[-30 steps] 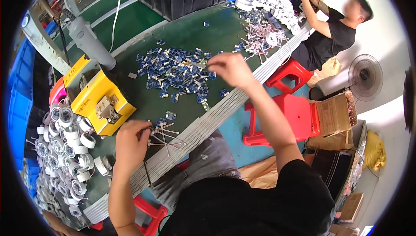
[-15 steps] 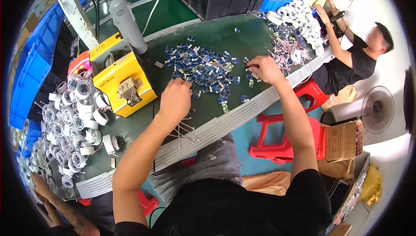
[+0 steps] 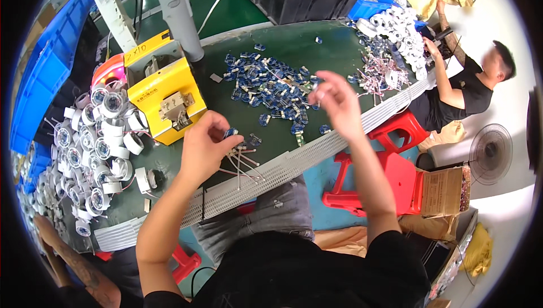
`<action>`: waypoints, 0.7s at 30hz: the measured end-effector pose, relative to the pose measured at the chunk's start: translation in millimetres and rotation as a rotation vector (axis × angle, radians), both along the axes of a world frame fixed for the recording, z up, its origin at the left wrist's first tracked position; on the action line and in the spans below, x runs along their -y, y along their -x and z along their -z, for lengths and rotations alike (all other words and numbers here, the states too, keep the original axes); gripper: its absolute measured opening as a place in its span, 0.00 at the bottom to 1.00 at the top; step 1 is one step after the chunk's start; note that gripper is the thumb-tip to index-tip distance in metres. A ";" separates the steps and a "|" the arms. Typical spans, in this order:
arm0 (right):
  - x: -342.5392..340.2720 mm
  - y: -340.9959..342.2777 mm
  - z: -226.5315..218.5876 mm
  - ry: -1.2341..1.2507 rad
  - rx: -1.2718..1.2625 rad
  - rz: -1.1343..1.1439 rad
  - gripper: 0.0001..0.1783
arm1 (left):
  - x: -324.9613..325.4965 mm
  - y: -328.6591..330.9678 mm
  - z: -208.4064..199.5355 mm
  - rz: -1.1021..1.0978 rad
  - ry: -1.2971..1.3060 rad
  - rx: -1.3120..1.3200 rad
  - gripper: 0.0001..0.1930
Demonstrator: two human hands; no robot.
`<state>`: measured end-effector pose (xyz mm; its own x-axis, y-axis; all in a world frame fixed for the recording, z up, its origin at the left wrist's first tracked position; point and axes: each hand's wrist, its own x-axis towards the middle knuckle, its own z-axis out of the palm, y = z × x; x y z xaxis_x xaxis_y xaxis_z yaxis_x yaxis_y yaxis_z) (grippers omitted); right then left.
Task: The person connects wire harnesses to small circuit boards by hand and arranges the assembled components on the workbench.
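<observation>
Just right of the boxy yellow metal machine [image 3: 164,93], the left hand [image 3: 206,145] pinches a small blue circuit board [image 3: 231,132], probably best gripped lightly by its edges. Farther right of the machine, the right hand [image 3: 337,106] curls near heaped blue circuit boards [image 3: 268,90]; whether it holds anything, I cannot tell.

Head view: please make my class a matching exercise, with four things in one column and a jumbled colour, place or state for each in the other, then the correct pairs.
Column one
1. Left hand
2. Circuit board pile
3. Boxy device
4. Large crate

Column two
A. Yellow, beside white round parts
B. Black, at the far edge of the bench
C. Holding one small board
D. Mostly blue, spread mid-bench

Pairs: 1-C, 2-D, 3-A, 4-B
</observation>
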<state>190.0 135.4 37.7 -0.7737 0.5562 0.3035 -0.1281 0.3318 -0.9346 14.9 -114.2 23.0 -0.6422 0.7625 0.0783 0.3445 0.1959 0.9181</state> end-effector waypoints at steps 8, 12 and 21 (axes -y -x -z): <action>133.5 31.4 45.1 0.429 0.085 -0.253 0.07 | 30.8 10.0 16.5 0.076 -0.191 0.748 0.09; 140.5 43.2 45.6 0.366 0.140 -0.158 0.07 | 28.7 10.0 21.4 0.127 -0.186 0.823 0.13; 136.3 47.9 46.7 0.396 0.161 -0.112 0.06 | 28.9 6.7 24.7 0.082 -0.203 0.705 0.08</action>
